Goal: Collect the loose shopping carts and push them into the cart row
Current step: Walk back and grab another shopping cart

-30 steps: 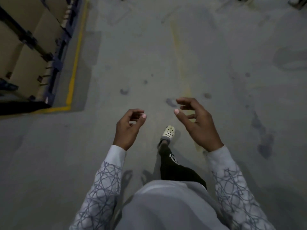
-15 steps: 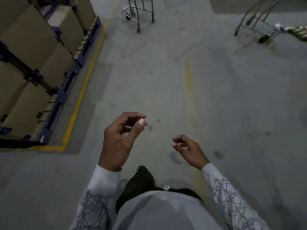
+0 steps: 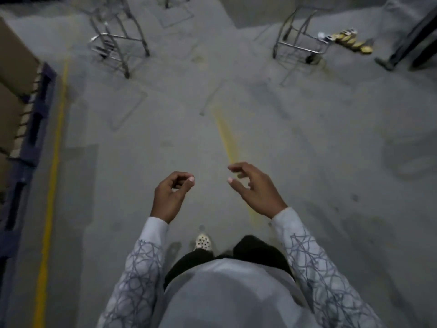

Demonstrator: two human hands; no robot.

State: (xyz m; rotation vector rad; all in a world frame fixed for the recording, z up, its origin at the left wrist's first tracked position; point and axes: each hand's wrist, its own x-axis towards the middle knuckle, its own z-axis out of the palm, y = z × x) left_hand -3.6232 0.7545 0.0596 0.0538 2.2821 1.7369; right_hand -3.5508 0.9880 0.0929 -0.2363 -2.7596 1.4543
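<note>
Two metal shopping carts stand ahead on the grey concrete floor; only their lower frames show. One cart (image 3: 118, 43) is at the upper left, the other cart (image 3: 300, 41) at the upper right. My left hand (image 3: 170, 195) hangs in front of me with loosely curled fingers and holds nothing. My right hand (image 3: 255, 188) is beside it, fingers loosely bent, also empty. Both hands are well short of the carts.
Cardboard boxes on blue pallets (image 3: 26, 119) line the left side behind a yellow floor line (image 3: 53, 162). A faded yellow line (image 3: 227, 138) runs down the middle. Yellow items (image 3: 352, 42) lie on the floor at the upper right, beside a dark stand (image 3: 402, 48).
The view has moved forward; both carts are nearer and larger. My right hand rose and its fingers loosened; my left hand stayed loosely curled.
</note>
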